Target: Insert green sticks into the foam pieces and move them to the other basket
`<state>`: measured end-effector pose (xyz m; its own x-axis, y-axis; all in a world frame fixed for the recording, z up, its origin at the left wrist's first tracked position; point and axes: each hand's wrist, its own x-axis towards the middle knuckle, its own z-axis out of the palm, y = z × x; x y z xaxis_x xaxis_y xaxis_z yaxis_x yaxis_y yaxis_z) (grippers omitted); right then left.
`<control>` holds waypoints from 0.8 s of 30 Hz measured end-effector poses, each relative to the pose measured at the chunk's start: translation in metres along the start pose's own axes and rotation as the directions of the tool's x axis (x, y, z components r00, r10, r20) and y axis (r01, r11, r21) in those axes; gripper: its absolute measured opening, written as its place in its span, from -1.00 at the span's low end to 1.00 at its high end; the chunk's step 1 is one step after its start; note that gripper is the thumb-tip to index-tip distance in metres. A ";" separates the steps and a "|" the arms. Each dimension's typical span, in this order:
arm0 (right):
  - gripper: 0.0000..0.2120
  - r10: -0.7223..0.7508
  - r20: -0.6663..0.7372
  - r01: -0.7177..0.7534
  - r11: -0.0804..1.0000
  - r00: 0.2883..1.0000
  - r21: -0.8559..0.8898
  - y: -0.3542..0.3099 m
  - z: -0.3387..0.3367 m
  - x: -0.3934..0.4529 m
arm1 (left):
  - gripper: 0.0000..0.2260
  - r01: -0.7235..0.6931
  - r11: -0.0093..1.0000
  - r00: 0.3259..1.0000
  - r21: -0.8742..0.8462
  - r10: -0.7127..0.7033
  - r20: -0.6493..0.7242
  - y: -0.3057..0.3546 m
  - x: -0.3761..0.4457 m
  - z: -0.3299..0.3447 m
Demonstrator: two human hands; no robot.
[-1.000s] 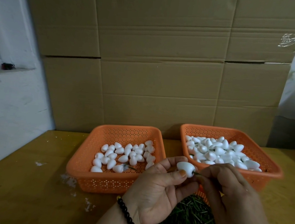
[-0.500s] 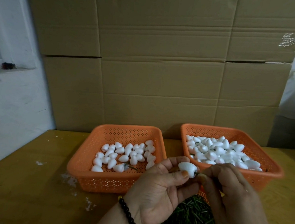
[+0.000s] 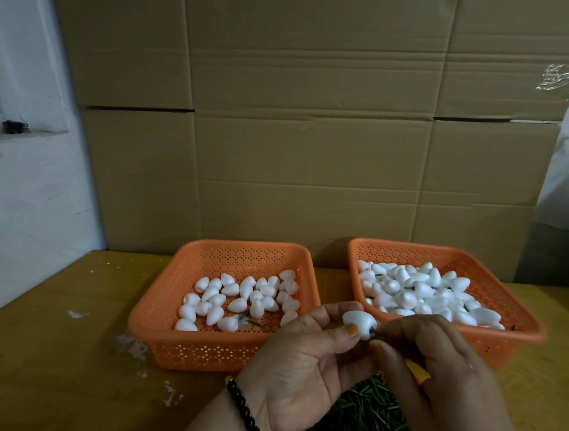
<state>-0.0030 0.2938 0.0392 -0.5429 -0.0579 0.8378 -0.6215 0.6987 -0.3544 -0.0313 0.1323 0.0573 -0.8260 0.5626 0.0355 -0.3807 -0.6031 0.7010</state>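
My left hand (image 3: 301, 364) pinches a white foam piece (image 3: 359, 322) between thumb and fingers, in front of the gap between two orange baskets. My right hand (image 3: 441, 377) pinches a thin green stick (image 3: 376, 332) whose tip is in the right end of that foam piece. The left basket (image 3: 195, 348) holds several loose foam pieces on its floor. A heaped pile of foam pieces, some with green sticks showing, fills the right basket (image 3: 520, 339). A heap of green sticks (image 3: 364, 425) lies below my hands.
The baskets stand on a yellow wooden table (image 3: 39, 365) with white foam crumbs (image 3: 132, 346) near the left basket. Large cardboard sheets (image 3: 301, 131) stand right behind the baskets. A white wall (image 3: 12, 208) runs along the left.
Both hands stayed close together at the same place. The foam piece turned slightly in my left fingers and the stick end shows at its right side.
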 end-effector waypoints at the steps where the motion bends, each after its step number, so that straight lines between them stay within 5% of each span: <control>1: -0.81 -0.001 0.001 0.001 1.000 1.000 0.014 0.000 0.000 0.000 | -0.71 0.003 1.000 1.000 -0.002 -0.003 -0.004 0.000 0.000 0.000; 24: -0.83 -0.003 -0.011 0.003 1.000 1.000 0.003 -0.007 -0.003 0.001 | -0.66 -0.097 0.989 0.995 0.109 0.097 0.002 -0.002 0.002 -0.001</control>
<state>0.0023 0.2913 0.0435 -0.5350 -0.0520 0.8433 -0.6245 0.6966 -0.3532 -0.0323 0.1343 0.0554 -0.8584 0.5022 0.1048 -0.2511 -0.5894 0.7678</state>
